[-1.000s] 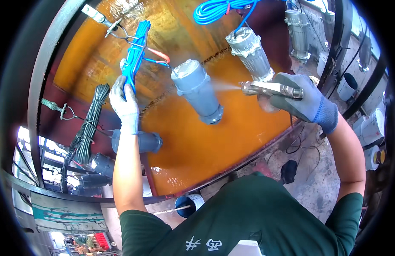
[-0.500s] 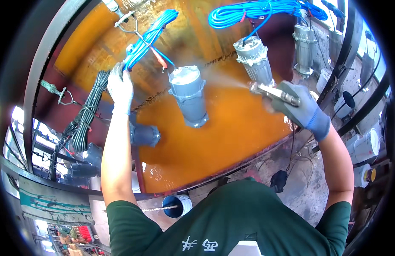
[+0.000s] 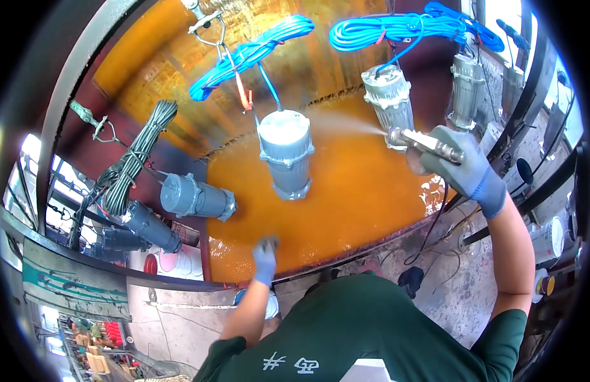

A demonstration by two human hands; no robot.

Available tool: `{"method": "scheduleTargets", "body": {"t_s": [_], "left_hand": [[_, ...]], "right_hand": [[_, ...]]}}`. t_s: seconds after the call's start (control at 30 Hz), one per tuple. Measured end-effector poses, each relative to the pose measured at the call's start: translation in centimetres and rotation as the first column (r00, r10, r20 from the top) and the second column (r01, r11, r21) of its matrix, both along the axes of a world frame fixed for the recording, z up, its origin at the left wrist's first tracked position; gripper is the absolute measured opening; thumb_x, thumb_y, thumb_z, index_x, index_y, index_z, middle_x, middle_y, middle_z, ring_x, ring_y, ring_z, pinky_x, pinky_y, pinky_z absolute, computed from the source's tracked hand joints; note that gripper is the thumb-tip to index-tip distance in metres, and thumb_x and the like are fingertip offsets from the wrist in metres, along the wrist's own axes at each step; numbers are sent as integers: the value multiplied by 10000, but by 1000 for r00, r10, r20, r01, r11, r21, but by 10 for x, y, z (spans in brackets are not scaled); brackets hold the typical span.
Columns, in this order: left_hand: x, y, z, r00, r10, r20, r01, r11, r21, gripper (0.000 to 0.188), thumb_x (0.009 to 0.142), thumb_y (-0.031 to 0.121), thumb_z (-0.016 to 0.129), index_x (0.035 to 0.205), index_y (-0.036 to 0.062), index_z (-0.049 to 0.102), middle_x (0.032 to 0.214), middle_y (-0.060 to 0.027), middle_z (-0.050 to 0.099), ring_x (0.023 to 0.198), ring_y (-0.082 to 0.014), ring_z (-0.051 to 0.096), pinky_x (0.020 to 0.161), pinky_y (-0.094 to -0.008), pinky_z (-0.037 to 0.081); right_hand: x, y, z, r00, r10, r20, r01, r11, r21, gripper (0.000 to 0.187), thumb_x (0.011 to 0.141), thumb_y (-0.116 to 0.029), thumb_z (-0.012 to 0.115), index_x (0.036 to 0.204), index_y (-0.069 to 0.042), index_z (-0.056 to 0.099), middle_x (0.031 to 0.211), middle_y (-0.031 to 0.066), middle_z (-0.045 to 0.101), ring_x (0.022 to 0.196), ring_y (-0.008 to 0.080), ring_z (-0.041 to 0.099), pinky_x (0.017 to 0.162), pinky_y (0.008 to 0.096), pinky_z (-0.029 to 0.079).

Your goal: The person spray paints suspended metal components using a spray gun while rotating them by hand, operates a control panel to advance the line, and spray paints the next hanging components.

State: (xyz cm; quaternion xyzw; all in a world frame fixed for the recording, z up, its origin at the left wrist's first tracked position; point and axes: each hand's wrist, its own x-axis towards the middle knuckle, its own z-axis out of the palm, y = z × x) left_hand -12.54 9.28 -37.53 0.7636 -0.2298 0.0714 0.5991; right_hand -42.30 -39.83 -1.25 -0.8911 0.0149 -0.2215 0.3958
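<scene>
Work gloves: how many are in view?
2 gloves: one on the left hand, seen against the orange basin's near side; one on the right hand, holding the spray gun.

Indust. spray wkshp, spray gun w/ mist, hung metal cyls, stained flr

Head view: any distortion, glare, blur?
Head view: the dark frame post at left bows along the fisheye rim; head view: white glints on the orange surface; head view: left hand looks soft, possibly motion blur.
</scene>
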Motion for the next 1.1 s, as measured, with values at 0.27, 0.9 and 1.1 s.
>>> {"method": "scheduleTargets", "body": {"t_s": [0.27,0.9,1.1], "left_hand": [[-150,137,-114,896,244,-371,176,571,802,235,993,205,619,1069,85,807,1028,-206,790,922,-396,758,803,-470,581],[-168,143,-130,715,374,-591,165,732,661,225,973,263,695,1043,89,821,857,-101,765,720,-230,700,678,-385,563],[-174,154,-150,704,372,-605,195,718,668,243,953,269,699,1037,73,817,864,-116,768,751,-240,708,704,-380,558]], "right_hand": [[-9,10,61,957,289,-31,-290,957,-34,231,953,-204,754,1008,6,675,800,96,709,677,207,658,674,352,535],[15,28,87,965,238,-113,-250,963,-104,270,962,-238,730,1083,2,694,727,63,685,606,150,609,604,322,521],[23,42,87,981,176,-81,-186,973,-134,219,933,-165,747,1066,-8,675,753,148,674,659,263,681,638,395,535]]}}
